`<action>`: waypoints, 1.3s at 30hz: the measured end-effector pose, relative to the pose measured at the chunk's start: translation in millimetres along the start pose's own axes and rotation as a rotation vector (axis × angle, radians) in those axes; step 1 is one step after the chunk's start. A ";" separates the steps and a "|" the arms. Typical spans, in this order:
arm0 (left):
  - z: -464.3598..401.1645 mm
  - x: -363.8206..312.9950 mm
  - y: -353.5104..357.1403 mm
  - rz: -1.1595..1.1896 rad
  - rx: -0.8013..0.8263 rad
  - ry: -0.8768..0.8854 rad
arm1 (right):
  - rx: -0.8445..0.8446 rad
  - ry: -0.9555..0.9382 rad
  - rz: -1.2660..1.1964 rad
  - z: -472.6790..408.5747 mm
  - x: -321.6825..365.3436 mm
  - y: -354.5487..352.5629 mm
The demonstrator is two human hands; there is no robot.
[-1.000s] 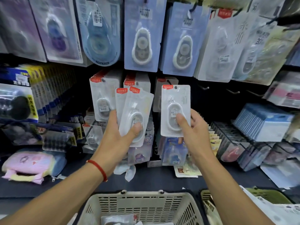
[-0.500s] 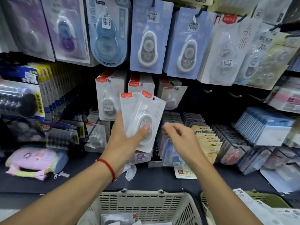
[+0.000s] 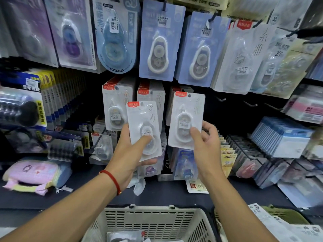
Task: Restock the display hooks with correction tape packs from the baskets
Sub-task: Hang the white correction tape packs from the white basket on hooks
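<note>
Head view, left hand (image 3: 129,154) gripping pack (image 3: 145,130), right hand (image 3: 206,145) pinching another pack (image 3: 186,119)

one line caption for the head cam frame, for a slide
Each hand, left hand and right hand, holds a correction tape pack before the display hooks, above a basket.

My arms are bare to the elbow, without sleeves. A thin red cord bracelet (image 3: 112,180) circles my left wrist.
</note>
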State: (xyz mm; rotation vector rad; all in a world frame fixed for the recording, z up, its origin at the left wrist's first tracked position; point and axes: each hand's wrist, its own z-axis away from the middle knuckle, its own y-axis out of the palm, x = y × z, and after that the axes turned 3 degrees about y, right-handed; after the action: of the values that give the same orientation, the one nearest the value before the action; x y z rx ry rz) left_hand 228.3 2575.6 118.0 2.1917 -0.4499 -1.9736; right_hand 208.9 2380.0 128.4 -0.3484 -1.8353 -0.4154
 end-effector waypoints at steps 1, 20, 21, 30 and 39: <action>-0.4 0.9 -0.4 -0.005 0.001 0.001 | -0.021 -0.004 0.000 -1.2 -0.5 -1.3; 9.0 -4.7 4.7 -0.111 0.128 0.024 | 0.216 0.053 0.291 6.7 -1.0 1.1; 9.7 -4.8 5.2 -0.116 0.144 0.024 | 0.318 0.090 0.263 9.0 -3.3 4.2; 5.1 -0.8 4.5 -0.231 0.129 0.023 | 0.033 0.063 0.076 4.2 -9.0 8.2; 1.4 -0.9 -5.4 -1.019 0.188 0.476 | -0.088 -0.075 0.108 -2.9 -3.5 -6.2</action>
State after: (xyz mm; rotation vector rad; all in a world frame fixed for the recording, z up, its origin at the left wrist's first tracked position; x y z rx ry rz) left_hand 227.5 2581.1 117.0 3.2721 0.7198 -1.6067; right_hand 209.7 2373.1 125.2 -0.5272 -1.8646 -0.4139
